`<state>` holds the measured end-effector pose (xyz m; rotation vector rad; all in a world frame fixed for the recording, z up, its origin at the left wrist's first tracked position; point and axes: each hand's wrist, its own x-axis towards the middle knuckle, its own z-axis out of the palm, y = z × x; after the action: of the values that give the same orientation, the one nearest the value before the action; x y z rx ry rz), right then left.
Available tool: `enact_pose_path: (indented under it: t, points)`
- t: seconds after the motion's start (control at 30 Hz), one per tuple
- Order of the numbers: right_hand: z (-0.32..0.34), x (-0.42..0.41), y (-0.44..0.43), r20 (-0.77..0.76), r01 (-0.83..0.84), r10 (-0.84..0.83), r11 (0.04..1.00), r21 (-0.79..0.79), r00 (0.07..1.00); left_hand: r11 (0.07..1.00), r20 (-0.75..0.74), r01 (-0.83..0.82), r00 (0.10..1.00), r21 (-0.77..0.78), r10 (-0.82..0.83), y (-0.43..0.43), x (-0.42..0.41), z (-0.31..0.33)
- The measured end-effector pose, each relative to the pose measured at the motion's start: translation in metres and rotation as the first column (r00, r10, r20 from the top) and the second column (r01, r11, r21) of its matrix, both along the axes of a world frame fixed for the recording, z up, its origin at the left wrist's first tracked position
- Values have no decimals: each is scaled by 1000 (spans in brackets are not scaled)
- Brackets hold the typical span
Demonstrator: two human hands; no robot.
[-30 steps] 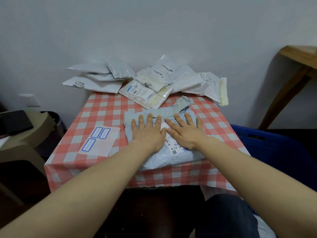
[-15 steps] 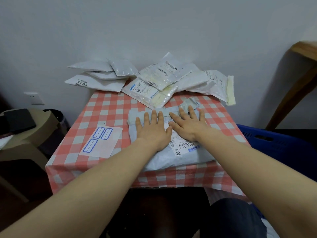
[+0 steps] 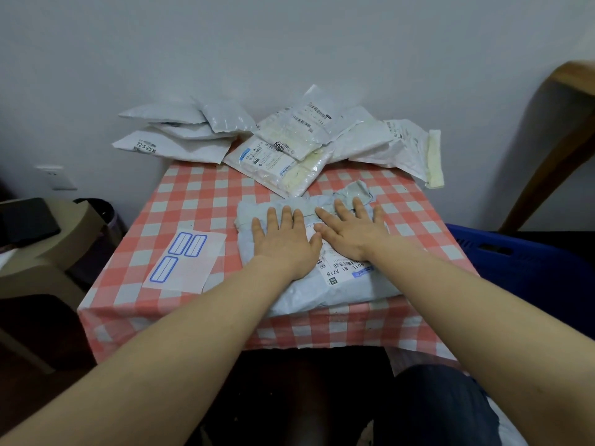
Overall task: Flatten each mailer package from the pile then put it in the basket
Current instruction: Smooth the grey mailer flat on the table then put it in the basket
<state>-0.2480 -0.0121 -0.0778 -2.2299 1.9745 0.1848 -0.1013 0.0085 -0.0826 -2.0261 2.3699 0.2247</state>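
While both hands press down on it, the pale blue-grey mailer point(image 3: 354, 292) lies on the near-right part of the tabletop point(image 3: 193, 201), which has a red/white checked cloth. Its near edge reaches the tabletop's front edge.

Left hand point(image 3: 283, 243): palm down, fingers straight and slightly apart, flat on the mailer's left-centre. Right hand point(image 3: 351, 233): same pose, palm down, fingers straight and fanned toward the far side, tips at the crumpled flap end point(image 3: 360, 191). The 2 thumbs meet or nearly meet at the mailer's middle; can't tell if they touch. A white shipping label point(image 3: 338, 272) w/ barcode and "A21B" shows just near side of the rt wrist.

The pile of mailers point(image 3: 289, 140) sits at the far edge against the wall. It has white/grey ones stacked far left, labelled translucent ones in the centre, and a crinkled white one far rt overhanging the edge w/ a cream strip. The front of the pile is just beside the flap end.

The blue plastic basket point(image 3: 515, 262) sits lower, just rt of the tabletop; its inside is not visible.

A sticker sheet point(image 3: 186, 259) w/ 3 blue-framed labels lies flat on the tabletop, left of the mailer and apart from it. There is a beige stool point(image 3: 48, 252) at left w/ a black flat item point(image 3: 29, 220) on it, and a wall socket point(image 3: 56, 177) behind. A wooden furniture leg point(image 3: 553, 149) is at upper rt.
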Motion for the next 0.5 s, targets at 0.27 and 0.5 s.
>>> enact_pose_path:
  t: [0.27,0.5]
  points:
    - [0,0,-3,8,-1,1,1000,28,1000,1000,3,-7,1000,29,7,-3,-1,-1]
    - [5,6,-1,-169,-50,44,998,-34,985,999,-5,-8,1000,42,8,-5,-1,-4]
